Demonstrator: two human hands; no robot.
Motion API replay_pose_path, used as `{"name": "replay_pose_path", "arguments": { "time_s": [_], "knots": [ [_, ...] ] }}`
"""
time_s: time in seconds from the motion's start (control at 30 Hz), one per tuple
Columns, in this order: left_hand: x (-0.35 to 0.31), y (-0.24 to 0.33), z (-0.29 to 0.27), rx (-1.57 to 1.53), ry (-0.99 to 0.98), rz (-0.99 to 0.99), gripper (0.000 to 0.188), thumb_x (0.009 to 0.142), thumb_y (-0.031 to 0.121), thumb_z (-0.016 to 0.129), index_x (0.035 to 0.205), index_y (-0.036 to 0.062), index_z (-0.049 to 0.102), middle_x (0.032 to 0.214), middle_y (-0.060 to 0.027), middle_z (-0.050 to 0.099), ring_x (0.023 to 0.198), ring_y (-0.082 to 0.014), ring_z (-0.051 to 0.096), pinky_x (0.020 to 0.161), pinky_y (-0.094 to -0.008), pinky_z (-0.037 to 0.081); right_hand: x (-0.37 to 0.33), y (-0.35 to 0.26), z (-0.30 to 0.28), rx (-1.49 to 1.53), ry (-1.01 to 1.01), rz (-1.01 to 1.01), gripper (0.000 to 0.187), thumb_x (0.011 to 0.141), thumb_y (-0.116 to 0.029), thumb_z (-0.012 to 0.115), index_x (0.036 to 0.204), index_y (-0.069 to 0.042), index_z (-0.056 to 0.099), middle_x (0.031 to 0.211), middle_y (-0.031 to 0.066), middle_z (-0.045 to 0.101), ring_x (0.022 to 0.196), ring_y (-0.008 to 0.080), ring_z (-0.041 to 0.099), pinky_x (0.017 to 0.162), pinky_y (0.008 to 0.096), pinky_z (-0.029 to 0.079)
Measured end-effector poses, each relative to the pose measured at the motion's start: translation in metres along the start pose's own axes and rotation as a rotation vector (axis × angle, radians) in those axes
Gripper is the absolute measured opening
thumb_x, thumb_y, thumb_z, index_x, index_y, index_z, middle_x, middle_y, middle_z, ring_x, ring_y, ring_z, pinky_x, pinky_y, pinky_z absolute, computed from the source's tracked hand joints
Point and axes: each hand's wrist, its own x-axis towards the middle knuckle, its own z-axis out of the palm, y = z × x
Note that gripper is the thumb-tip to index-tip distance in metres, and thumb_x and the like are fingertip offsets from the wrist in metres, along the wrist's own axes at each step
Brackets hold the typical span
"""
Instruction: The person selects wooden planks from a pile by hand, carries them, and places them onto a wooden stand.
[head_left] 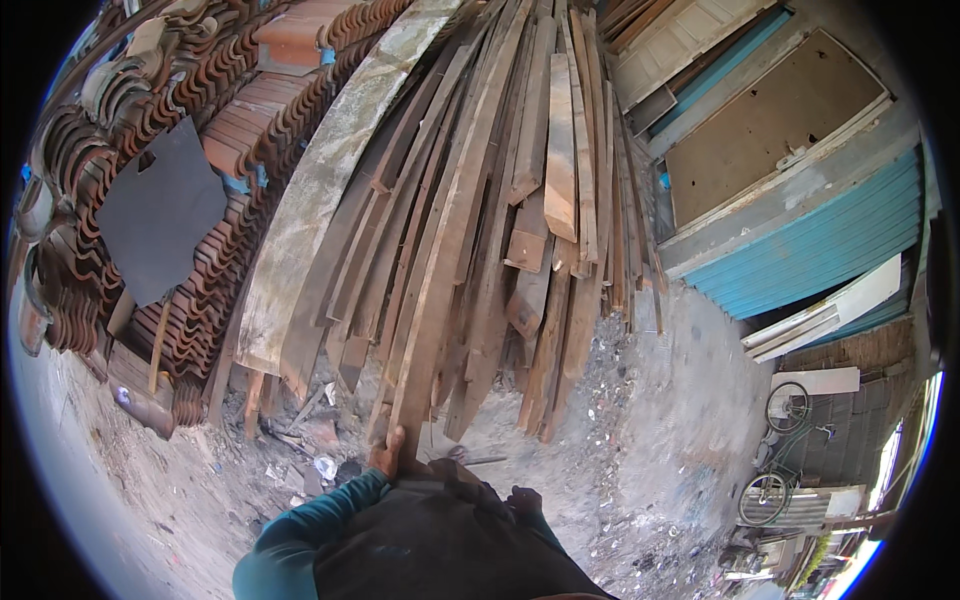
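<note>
- The left hand [385, 455] is at the near end of a long plank [412, 400], its fingers closed on the plank's left edge with the thumb up along the wood.
- That long plank runs from the near end by the person's body toward the far side, lying over other timber in the middle of the scene.
- The right hand [524, 502] is to the right, close against the dark shirt front [430, 545]; its fingers are small and shadowed, so I cannot tell whether they are open, closed or holding something.
- A timber pile [480, 350] spreads beneath and on both sides of the long plank, its near ends uneven.
- A shorter pale board [561, 150] lies on top of the pile, right of the long plank.
- A wide, whitish weathered board [325, 190] lies along the pile's left side.
- Farther left, curved roof tiles [235, 150] stand in rows, with a dark grey sheet [165, 215] resting on them.
- To the right are a brown panel [770, 120], blue corrugated sheeting [815, 245] and a bicycle [782, 462].
- Rubble and scraps are scattered over the dusty ground [680, 400].
</note>
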Motion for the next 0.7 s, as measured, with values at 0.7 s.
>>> {"name": "replay_pose_path", "arguments": {
  "time_s": [0.7],
  "knots": [
    [-0.02,0.05,0.01,0.138,-0.192,-0.104,0.088,0.079,0.069,0.051,0.118,-0.0099,0.054,0.11,-0.0283,0.061,0.108,-0.0363,0.058,0.092,-0.0386,0.044,0.04,-0.099,-0.121,1.089,-0.182,0.223,0.045,0.088,-0.031,0.062,0.117,0.002,0.053,0.099,0.0173,0.063,0.087,0.0233,0.065,0.073,0.034,0.054]
  ]
}}
